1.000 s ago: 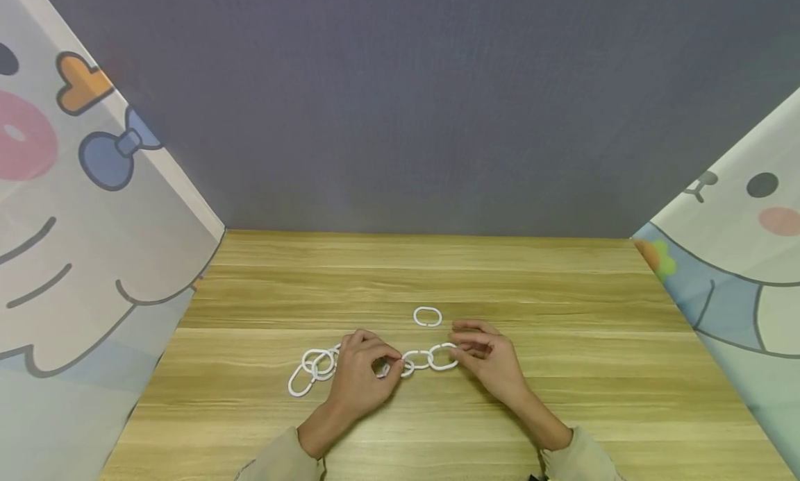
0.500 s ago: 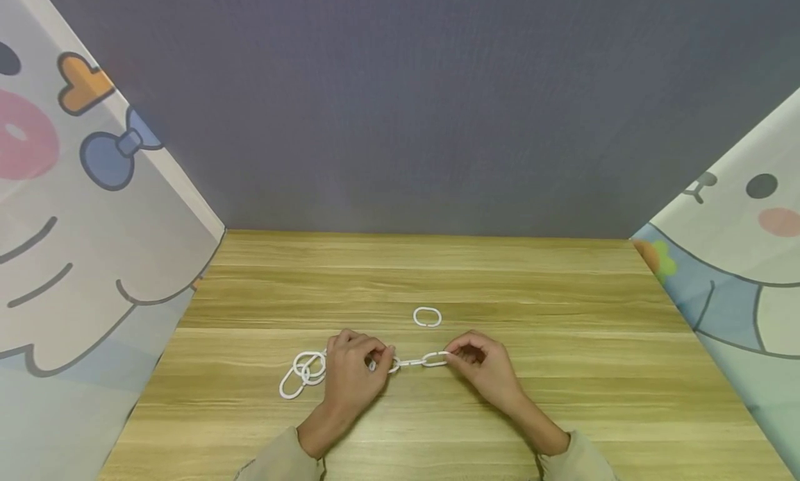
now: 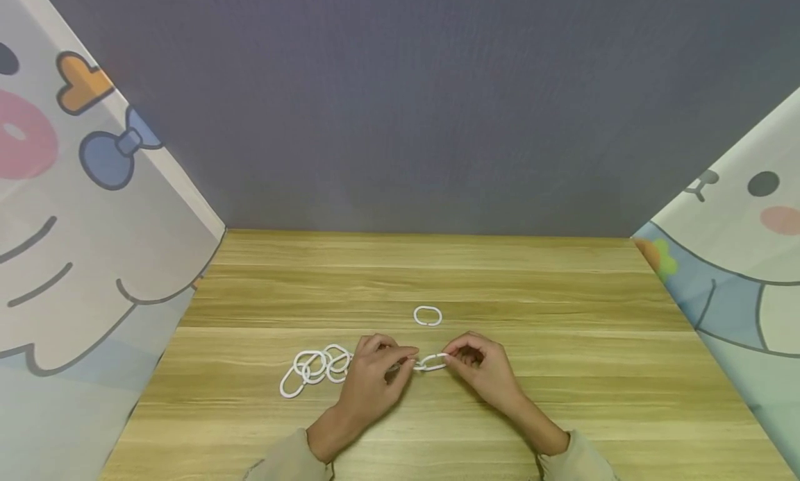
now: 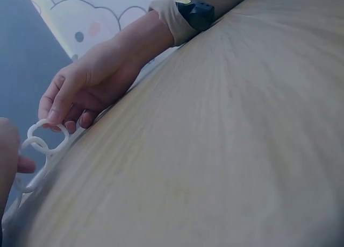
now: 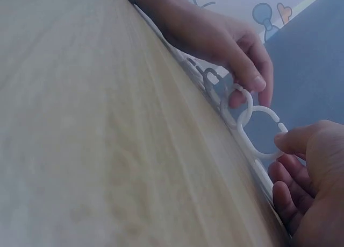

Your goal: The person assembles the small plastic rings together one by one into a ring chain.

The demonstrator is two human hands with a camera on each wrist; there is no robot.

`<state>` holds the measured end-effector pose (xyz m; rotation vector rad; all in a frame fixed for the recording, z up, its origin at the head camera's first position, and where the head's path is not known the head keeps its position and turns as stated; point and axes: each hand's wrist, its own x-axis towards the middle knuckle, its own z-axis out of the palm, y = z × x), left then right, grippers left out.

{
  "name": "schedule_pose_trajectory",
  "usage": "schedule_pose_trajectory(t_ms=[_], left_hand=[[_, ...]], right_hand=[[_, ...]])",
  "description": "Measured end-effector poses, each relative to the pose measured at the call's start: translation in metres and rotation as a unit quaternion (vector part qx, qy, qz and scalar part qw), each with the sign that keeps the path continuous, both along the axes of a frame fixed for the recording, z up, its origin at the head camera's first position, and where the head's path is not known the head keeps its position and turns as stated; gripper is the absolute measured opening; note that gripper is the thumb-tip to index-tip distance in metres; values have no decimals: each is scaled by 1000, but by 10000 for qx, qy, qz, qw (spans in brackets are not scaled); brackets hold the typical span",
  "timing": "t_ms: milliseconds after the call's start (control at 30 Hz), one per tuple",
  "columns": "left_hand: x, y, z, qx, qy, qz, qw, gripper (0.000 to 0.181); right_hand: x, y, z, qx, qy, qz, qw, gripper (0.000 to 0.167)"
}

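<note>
White plastic chain links (image 3: pixel 310 366) are hooked together in a row on the wood-grain table. With thumb and index finger, my right hand (image 3: pixel 490 370) pinches the end link (image 5: pixel 244 134), which stands tilted up with a small gap in its rim. My left hand (image 3: pixel 378 380) is just to its left, thumb and index tips close together at the neighbouring link (image 5: pixel 250 107). Behind the left hand the middle of the chain is partly hidden. In the left wrist view the left hand (image 4: pixel 8 155) shows only at the edge, facing the right hand (image 4: pixel 80 91).
One loose white link (image 3: pixel 428 316) lies beyond the hands, with a gap in its near side. A grey panel (image 3: pixel 425 106) rises behind the table (image 3: pixel 562 280). Cartoon-printed side panels (image 3: pixel 744 210) flank it.
My left hand first drew the chain left, then moved right along it towards the end link, uncovering more links on the left. My right hand closed its fingertips on the end link and tilted it.
</note>
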<state>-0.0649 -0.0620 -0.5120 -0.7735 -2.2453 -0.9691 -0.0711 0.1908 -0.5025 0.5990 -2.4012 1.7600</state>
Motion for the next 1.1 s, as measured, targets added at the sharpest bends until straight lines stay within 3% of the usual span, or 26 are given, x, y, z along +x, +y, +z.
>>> schedule_pose_trajectory(t_ms=[167, 367, 733, 1100], left_hand=[[1, 2, 1, -44, -129, -84, 9999, 8], [1, 2, -1, -179, -237, -180, 9994, 17], [3, 1, -1, -43, -495, -117, 9987, 17], [2, 1, 0, 50, -567, 19, 9984, 18]], right_hand=[[2, 0, -2, 17, -86, 125, 9999, 18], [3, -1, -3, -13, -60, 283, 9996, 18], [2, -3, -3, 24, 30, 338, 9994, 18], [-13, 4, 4, 123, 132, 577, 9982, 13]])
